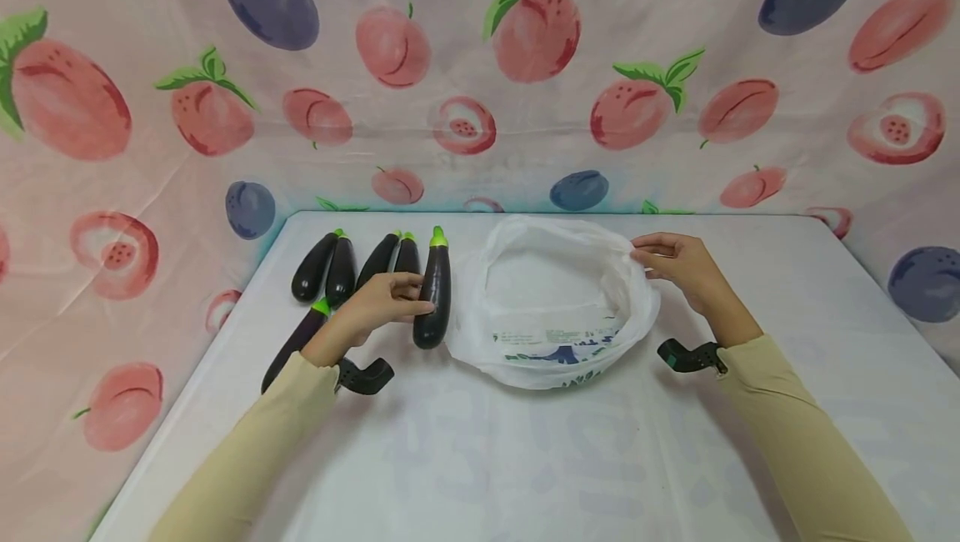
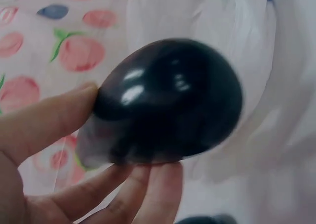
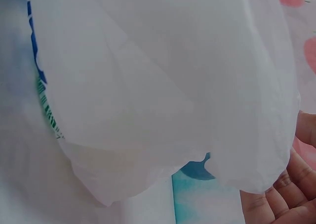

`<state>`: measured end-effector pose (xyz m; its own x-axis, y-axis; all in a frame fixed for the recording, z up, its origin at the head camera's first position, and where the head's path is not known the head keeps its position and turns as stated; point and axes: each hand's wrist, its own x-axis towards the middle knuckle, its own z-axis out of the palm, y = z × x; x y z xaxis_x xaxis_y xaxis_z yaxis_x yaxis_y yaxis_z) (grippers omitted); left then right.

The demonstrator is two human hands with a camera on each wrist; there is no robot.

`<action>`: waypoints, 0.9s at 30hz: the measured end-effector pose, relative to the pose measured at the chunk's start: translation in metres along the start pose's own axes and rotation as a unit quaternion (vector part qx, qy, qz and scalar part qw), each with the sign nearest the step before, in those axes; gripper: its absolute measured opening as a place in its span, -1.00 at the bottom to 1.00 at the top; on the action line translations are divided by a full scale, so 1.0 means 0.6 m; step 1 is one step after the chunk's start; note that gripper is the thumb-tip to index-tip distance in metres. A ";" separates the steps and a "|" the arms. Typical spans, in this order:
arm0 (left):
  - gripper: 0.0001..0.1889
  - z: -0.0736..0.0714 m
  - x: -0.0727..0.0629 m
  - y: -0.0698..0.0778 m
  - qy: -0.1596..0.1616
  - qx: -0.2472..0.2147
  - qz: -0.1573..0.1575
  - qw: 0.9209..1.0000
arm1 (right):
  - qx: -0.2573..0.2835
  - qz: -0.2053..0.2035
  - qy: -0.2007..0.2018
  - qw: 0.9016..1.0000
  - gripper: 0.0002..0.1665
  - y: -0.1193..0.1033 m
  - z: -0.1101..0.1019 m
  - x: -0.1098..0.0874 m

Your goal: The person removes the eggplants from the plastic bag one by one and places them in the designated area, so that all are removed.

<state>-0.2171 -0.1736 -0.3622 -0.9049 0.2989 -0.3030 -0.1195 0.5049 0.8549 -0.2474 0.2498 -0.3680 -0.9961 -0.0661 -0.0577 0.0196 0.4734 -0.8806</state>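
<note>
My left hand [image 1: 378, 302] holds a dark, glossy eggplant [image 1: 434, 296] with a green stem end, just left of the bag. In the left wrist view the thumb [image 2: 54, 117] lies on one side of the eggplant [image 2: 173, 98] and the fingers [image 2: 158, 189] on the other. A white plastic bag [image 1: 468, 321] stands with its mouth wide, blue and green print showing inside. At its right rim, my right hand [image 1: 682, 263] pinches the plastic. From the right wrist, the bag [image 3: 148, 85] hides part of those fingers [image 3: 276, 197].
Several more eggplants [image 1: 341, 271] lie at the left back of the white table [image 1: 525, 459]. One eggplant [image 1: 292, 346] is partly hidden behind my left wrist. A fruit-patterned cloth [image 1: 465, 50] hangs behind the table and along its left side.
</note>
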 end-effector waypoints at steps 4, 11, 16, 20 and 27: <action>-0.29 -0.013 -0.010 -0.016 0.000 0.011 0.004 1.000 | 0.001 0.001 0.000 1.000 -0.38 0.001 0.000 0.001; -0.28 -0.027 -0.030 -0.030 0.000 0.022 0.006 1.000 | 0.003 -0.001 -0.002 1.000 -0.37 0.003 0.001 0.002; -0.29 -0.033 -0.042 -0.041 -0.001 0.027 0.007 1.000 | 0.004 -0.004 -0.003 1.000 -0.37 0.004 0.001 0.002; -0.28 -0.036 -0.049 -0.055 -0.009 0.028 0.005 1.000 | 0.002 -0.004 0.000 1.000 -0.38 0.003 0.001 0.002; -0.28 -0.042 -0.059 -0.081 0.005 0.023 -0.004 1.000 | -0.003 -0.010 0.000 1.000 -0.38 0.004 0.002 0.002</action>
<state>-0.1895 -0.2292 -0.3823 -0.9078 0.2869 -0.3059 -0.1081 0.5445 0.8318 -0.2484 0.2497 -0.3706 -0.9963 -0.0759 -0.0400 -0.0010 0.4766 -0.8791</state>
